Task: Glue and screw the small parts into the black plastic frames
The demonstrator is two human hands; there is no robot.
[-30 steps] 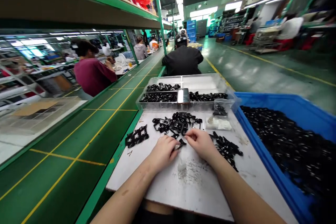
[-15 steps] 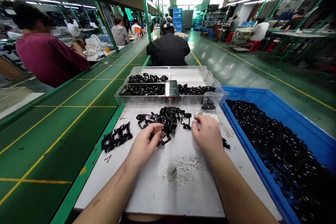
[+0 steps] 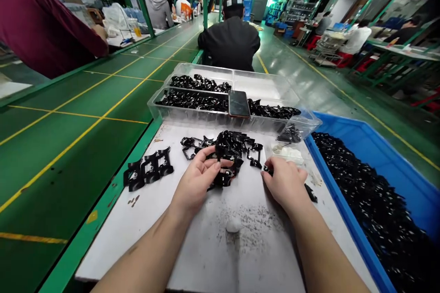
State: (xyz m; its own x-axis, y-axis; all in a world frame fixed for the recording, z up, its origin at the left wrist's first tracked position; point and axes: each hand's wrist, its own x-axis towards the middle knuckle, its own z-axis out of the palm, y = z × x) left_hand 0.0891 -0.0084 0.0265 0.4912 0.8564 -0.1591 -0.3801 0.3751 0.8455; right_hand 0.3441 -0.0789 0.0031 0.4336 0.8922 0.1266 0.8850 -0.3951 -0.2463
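Note:
My left hand (image 3: 195, 176) is closed on a black plastic frame (image 3: 225, 178), thumb and fingers at its left side, just in front of a heap of similar black parts (image 3: 233, 139). To the right, my right hand (image 3: 287, 183) pinches a small black part (image 3: 267, 170) at its fingertips; most of that part is hidden. One loose black frame (image 3: 255, 153) lies between the heap and my right hand. At the left of the white board (image 3: 127, 242), several black frames (image 3: 149, 169) lie in a row.
Behind the heap stands a clear divided tray (image 3: 192, 113) of black parts, with a phone (image 3: 239, 103) across its divider. A blue bin (image 3: 347, 206) full of black pieces is at right, a green conveyor (image 3: 85, 146) at left. A white knob (image 3: 233, 225) sits on the board. A person (image 3: 230, 41) sits ahead.
My left hand now holds a black frame raised beside the heap. My right hand has come down slightly and pinches a small black part. The camera view has tilted down.

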